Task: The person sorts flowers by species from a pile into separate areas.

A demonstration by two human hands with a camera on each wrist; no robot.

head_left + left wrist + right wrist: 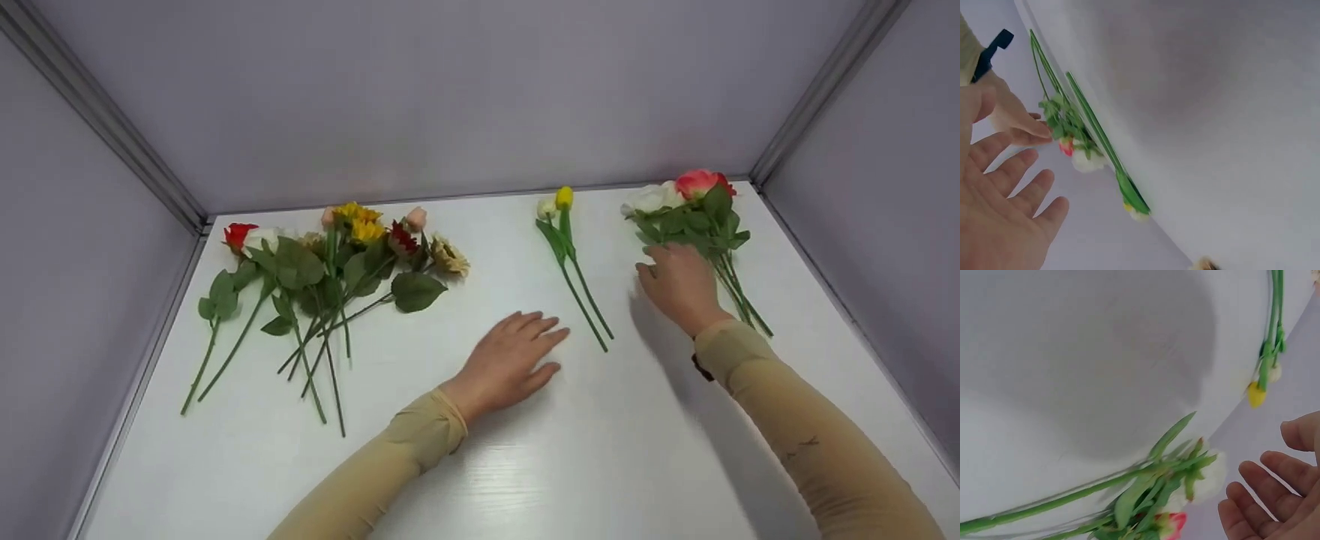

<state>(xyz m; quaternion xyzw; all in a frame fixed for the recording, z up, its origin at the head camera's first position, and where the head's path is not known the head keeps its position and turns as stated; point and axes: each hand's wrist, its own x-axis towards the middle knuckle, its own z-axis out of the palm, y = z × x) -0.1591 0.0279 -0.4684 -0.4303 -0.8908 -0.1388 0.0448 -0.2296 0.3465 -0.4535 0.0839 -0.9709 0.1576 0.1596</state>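
Observation:
My left hand is over the middle of the white table, fingers spread, holding nothing. Just beyond its fingertips lie two tulips, one yellow and one white, with their green stems side by side. My right hand is close to the right-hand bunch, its fingers extended beside the leaves and nothing visible in its grasp. That bunch has a pink flower, white flowers and a partly covered red one. In the right wrist view the palm and fingers look loosely bent near the white bloom.
On the left of the table lies a larger spread of flowers: a red rose, yellow sunflowers, a dark red bloom and a beige sunflower. Grey walls enclose the table at the back and sides.

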